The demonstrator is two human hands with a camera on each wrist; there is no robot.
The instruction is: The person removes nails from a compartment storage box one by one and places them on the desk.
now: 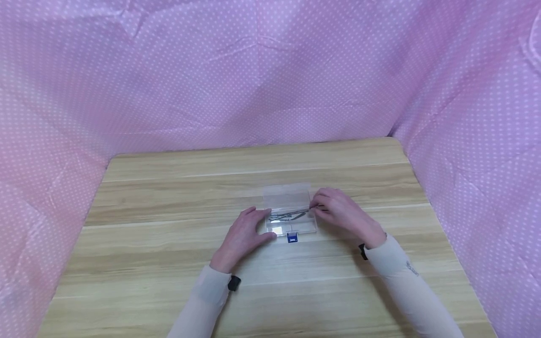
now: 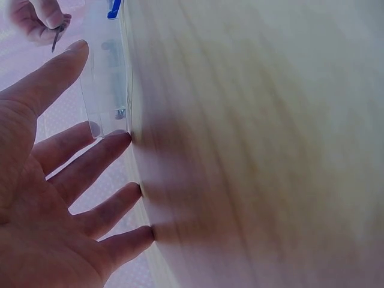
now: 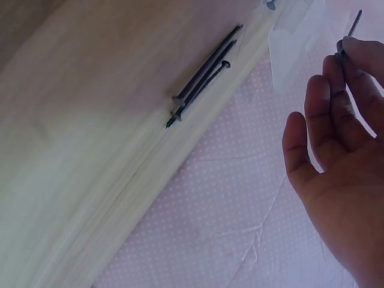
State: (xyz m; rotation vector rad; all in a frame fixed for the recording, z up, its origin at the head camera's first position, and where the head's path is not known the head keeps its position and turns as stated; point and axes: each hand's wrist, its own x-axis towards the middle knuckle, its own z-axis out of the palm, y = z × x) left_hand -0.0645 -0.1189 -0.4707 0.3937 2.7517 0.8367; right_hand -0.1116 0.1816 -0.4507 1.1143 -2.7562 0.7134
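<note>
Two hands (image 1: 242,236) (image 1: 343,212), one box (image 1: 303,226), at least four nails (image 3: 208,64) (some overlapping).

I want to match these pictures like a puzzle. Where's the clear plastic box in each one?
Head: the clear plastic box, just below the middle.
Left wrist: the box, upper left, reaching the top edge.
Right wrist: the box, top, right of centre.
Shared landmark: the right hand, in all three.
</note>
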